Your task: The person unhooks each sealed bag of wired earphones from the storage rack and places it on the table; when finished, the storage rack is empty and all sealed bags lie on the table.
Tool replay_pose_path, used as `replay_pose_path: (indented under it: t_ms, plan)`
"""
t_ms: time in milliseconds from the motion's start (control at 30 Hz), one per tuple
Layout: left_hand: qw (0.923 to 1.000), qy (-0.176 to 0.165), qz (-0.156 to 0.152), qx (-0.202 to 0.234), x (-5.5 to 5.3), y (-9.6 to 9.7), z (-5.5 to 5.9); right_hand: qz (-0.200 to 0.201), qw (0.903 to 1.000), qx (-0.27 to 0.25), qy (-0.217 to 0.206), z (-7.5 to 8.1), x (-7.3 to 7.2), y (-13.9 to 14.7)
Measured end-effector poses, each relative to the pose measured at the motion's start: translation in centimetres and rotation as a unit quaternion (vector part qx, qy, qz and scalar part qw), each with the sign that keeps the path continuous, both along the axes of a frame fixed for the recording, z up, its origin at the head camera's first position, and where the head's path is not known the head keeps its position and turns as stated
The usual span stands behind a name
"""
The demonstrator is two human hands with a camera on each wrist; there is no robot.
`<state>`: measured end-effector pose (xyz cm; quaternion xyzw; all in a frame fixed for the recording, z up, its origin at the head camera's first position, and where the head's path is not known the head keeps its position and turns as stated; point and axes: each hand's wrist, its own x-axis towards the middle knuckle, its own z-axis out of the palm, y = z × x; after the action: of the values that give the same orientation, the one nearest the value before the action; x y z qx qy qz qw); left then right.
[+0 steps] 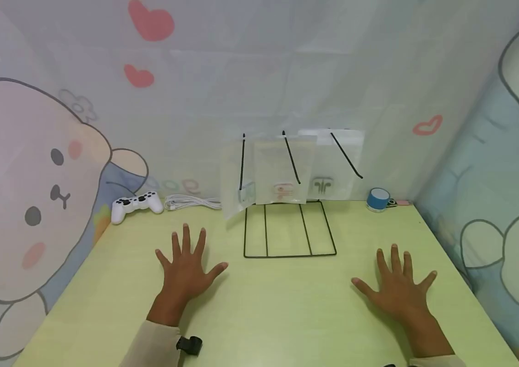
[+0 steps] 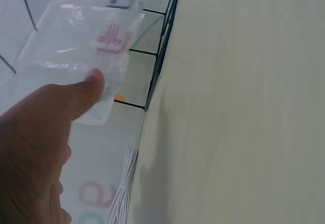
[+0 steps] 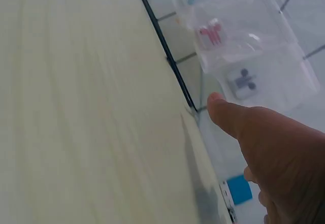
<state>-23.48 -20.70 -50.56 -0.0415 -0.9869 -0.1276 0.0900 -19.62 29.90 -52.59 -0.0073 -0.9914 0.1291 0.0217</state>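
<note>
Both hands are spread with fingers straight and hold nothing. My left hand [image 1: 187,272] is over the left part of the table, palm down, nearest the wire rack's left side. My right hand [image 1: 399,290] is over the right part, thumb pointing toward the rack. Between and beyond them stands a black wire rack [image 1: 289,256] with three prongs. Clear bags hang from it: one with a pale blue item [image 1: 247,193], one with pink earphones [image 1: 283,191], one with dark earphones [image 1: 322,186]. In each wrist view the thumb shows in front of the bags.
At the back left lie a white game controller [image 1: 136,204] and a bundled white cable [image 1: 190,201]. A blue roll [image 1: 378,199] stands at the back right beside a small pink item [image 1: 403,202]. A printed cloth [image 1: 241,86] hangs behind the pale table [image 1: 287,316].
</note>
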Motion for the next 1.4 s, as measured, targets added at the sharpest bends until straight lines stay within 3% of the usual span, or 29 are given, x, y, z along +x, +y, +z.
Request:
replay_pose_path:
  t_ms: [100,200,500,600,700,867,1033,1133,1233,1400]
  plan:
    - [0.9996,0.004,-0.025,0.011,-1.3,0.7,0.2,0.013,0.9999,0.003,-0.002,0.0,-0.9,-1.0]
    - [0.9973,-0.002,-0.055,0.048,-2.7,1.5,0.3,0.026,0.9996,0.001,-0.002,0.1,-2.1,-1.8]
    - [0.9805,0.03,-0.113,0.157,-6.9,1.3,0.6,0.061,0.9969,-0.05,-0.005,-0.5,-6.1,-4.1]
    - [0.9704,0.031,-0.136,0.197,-8.0,1.0,0.9,0.067,0.995,-0.074,-0.008,-0.6,-7.1,-4.5]
    - [0.955,0.031,-0.164,0.245,-9.1,1.0,1.0,0.069,0.9934,-0.091,-0.011,-1.0,-8.1,-4.7]
    - [0.9313,0.061,-0.196,0.301,-11.0,1.2,1.0,0.072,0.9919,-0.105,-0.011,-1.7,-9.4,-5.1]
    - [0.9123,0.051,-0.201,0.353,-12.0,1.3,1.1,0.075,0.9927,-0.094,-0.012,-2.5,-9.6,-5.4]
    - [0.9051,0.045,-0.19,0.377,-12.3,1.4,1.2,0.081,0.9928,-0.087,-0.011,-3.0,-9.6,-5.4]
    - [0.8996,0.039,-0.181,0.395,-12.6,1.8,1.5,0.084,0.9927,-0.085,-0.006,-3.2,-9.5,-5.5]
    - [0.8972,0.027,-0.173,0.405,-13.2,2.4,2.5,0.082,0.9931,-0.084,-0.004,-3.4,-9.4,-5.6]
